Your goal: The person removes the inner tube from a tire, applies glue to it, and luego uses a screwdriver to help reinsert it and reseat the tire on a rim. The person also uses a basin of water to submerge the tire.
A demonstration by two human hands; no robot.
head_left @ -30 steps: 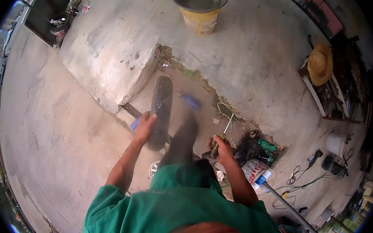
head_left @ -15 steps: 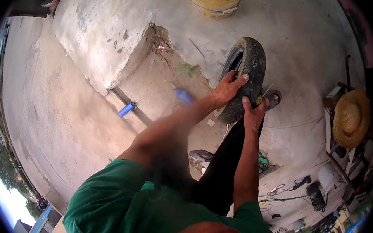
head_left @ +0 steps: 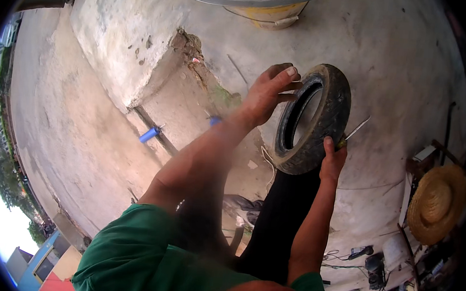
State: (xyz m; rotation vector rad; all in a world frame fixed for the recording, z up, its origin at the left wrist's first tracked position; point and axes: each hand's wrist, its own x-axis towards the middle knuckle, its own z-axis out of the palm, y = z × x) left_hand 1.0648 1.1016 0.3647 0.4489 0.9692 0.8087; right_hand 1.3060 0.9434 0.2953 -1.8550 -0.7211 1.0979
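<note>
A worn black tyre (head_left: 322,128) stands tilted at the centre right, its hollow side turned left. At its lower right edge, my right hand (head_left: 333,160) has its thumb against the tread. That same hand holds a screwdriver (head_left: 358,128), whose thin metal shaft points up and right; its yellowish handle is partly hidden by the fingers. My left hand (head_left: 270,93) is beside the tyre's upper left rim, fingers apart and gripping nothing. Whether its fingertips touch the rim I cannot tell.
Ahead, a wide grey basin (head_left: 250,2) rests on a yellowish bucket (head_left: 270,17). Broken concrete (head_left: 188,49) forms a step on the left. Two blue-handled tools lie there, one a blue handle (head_left: 149,134). A straw hat (head_left: 436,204) and cables (head_left: 344,258) are at the right.
My left hand has come off the tyre's tread and moved left with its fingers spread. The tyre has turned, showing more of its hollow side. My right hand keeps hold.
</note>
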